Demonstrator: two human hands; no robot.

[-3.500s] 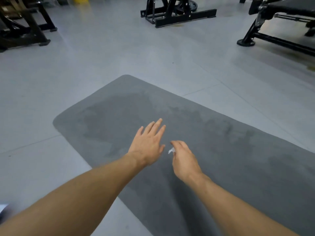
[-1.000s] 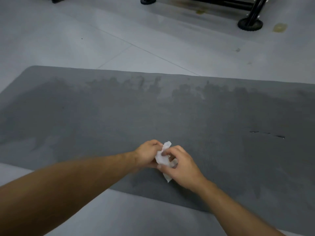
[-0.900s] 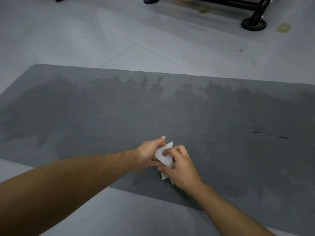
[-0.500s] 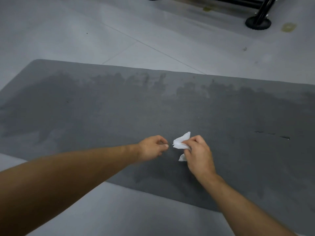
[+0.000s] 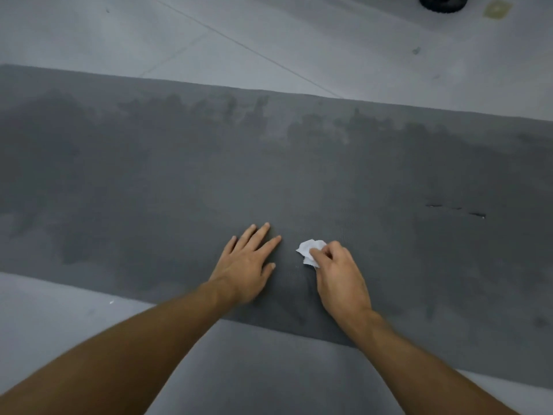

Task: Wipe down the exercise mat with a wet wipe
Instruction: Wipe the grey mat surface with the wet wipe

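Observation:
A grey exercise mat (image 5: 179, 181) stretches across the floor from left to right, with darker damp patches over much of it. My left hand (image 5: 247, 260) lies flat on the mat near its front edge, fingers straight and spread. Just to its right, my right hand (image 5: 339, 272) grips a crumpled white wet wipe (image 5: 309, 250) and holds it down on the mat. Part of the wipe is hidden under my fingers.
Pale grey floor (image 5: 299, 34) surrounds the mat. A black round foot of gym equipment (image 5: 443, 0) shows at the top right, next to a yellowish mark (image 5: 496, 9). A short dark tear (image 5: 457, 209) marks the mat on the right.
My left hand let go of the wipe, opened, and came down flat on the mat. My right hand kept the wipe, bunched it, and lowered it onto the mat.

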